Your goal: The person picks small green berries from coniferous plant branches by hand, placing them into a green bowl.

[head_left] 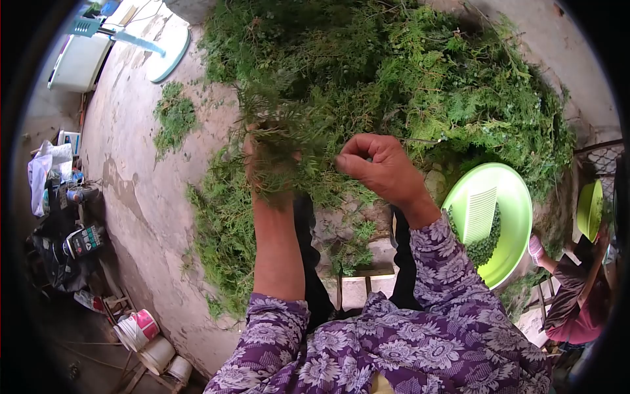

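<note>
My left hand (pixel 252 154) is closed on a leafy evergreen branch (pixel 282 131), whose scale-like sprays cover most of my fingers. Just right of that branch my right hand (pixel 386 169) is raised with thumb and forefinger pinched together; what lies between them, if anything, is too small to see. A lime-green basin (pixel 515 217) sits to the right of my right forearm. Inside it are a pale green comb-like piece (pixel 481 213) with parallel slots and many small round green berries or cones (pixel 484 249).
A large heap of cut evergreen branches (pixel 394 72) spreads ahead, with a smaller clump (pixel 175 113) on the concrete floor (pixel 131 190). A stand with a round base (pixel 169 56) is at upper left, buckets (pixel 138 328) at lower left. Another person (pixel 577 302) sits at right near a green bowl (pixel 589 210).
</note>
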A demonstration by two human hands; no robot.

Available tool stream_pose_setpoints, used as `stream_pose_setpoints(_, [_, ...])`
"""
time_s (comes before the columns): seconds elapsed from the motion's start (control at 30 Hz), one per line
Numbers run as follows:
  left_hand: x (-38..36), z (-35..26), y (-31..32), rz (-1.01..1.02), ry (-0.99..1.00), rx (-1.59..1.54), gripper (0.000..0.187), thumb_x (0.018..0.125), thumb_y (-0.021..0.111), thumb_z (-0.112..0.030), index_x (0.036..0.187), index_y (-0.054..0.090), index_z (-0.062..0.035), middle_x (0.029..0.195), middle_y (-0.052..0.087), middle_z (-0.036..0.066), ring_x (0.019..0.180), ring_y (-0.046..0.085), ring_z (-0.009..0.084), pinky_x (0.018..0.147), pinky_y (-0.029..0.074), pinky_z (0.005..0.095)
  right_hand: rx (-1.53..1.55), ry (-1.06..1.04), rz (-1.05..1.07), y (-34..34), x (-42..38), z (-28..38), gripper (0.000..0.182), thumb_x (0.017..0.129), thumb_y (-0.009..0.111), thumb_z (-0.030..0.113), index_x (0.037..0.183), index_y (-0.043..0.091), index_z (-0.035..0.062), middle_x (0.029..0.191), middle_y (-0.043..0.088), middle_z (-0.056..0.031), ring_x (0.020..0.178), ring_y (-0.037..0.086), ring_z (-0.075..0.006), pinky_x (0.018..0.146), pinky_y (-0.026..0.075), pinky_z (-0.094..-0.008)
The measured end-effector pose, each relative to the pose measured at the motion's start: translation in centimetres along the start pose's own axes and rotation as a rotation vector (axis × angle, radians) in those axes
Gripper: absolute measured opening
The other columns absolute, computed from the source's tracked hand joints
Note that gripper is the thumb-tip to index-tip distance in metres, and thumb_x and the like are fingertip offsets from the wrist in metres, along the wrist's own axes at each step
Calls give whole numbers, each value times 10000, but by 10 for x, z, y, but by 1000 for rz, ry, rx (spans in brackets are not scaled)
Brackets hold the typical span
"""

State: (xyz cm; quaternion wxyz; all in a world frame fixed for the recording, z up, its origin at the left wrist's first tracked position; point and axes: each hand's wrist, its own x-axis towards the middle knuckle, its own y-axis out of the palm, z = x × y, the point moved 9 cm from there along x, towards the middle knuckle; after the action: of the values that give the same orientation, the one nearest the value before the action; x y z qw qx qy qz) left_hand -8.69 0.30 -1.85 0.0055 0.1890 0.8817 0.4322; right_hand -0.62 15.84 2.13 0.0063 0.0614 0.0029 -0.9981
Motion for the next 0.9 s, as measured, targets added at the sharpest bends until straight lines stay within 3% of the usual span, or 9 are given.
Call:
stream_pose_setpoints(0.03, [-1,-1,-6,1,-1,0,322,865,425,-251,1097,464,-30,969,550,114,857,560,226,680,507,321,57,67,95,8,-2,-3,156,774,585,165,809,570,14,611,508,25,568,452,-21,500,377,-159])
stream_pose_setpoints(0.1, [-11,-8,-44,-453,5,-16,318,844,454,-268,1055,494,-33,949,562,110,792,579,209,585,513,301,339,94,141,2,-7,-4,143,775,569,148,831,561,16,638,522,11,573,473,-28,482,379,-155])
stream_pose_setpoints(0.17, [-9,-11,-38,-315,-27,-8,326,836,467,-276,1054,497,-35,938,567,111,753,584,210,568,515,305,622,124,185,6,-10,0,136,776,554,130,852,552,17,664,536,-4,578,495,-35,464,381,-150])
stream_pose_setpoints(0.23, [-7,-7,-25,-170,-65,-4,334,828,480,-283,1054,500,-37,927,573,111,714,588,211,551,516,309,809,173,-5,-6,-7,-1,166,771,524,92,920,518,19,762,559,-39,563,520,-61,425,380,-154])
stream_pose_setpoints(0.33, [-1,-1,5,-156,-51,-177,351,823,486,-286,1065,497,-31,922,577,120,695,591,227,562,515,332,767,233,6,-6,-2,-18,209,810,530,154,965,480,23,837,560,-67,533,519,-60,381,355,-137])
stream_pose_setpoints(0.4, [-13,-6,0,-544,-15,-47,304,827,486,-289,983,519,-31,852,587,113,639,581,223,524,495,336,746,294,-11,-4,-2,-27,220,826,535,194,956,480,25,831,562,-71,529,519,-59,374,347,-130])
stream_pose_setpoints(0.47, [-12,-5,0,-561,-54,-1,297,828,486,-289,973,519,-32,843,587,111,637,580,220,523,493,334,746,322,27,4,-3,-29,263,880,457,234,1004,486,3,844,569,-105,551,511,-68,364,335,-128])
stream_pose_setpoints(0.7, [-7,9,-9,-653,-325,320,256,836,482,-284,896,519,-37,781,584,95,625,568,203,512,475,323,776,427,86,20,1,-32,225,862,498,237,961,524,38,741,575,-50,513,517,-65,369,365,-125])
stream_pose_setpoints(0.9, [-11,7,14,-686,-339,115,229,846,467,-259,851,507,-34,694,563,77,598,547,196,543,468,313,562,437,56,20,-2,-33,148,798,580,167,877,574,42,716,538,22,495,479,-26,431,400,-144])
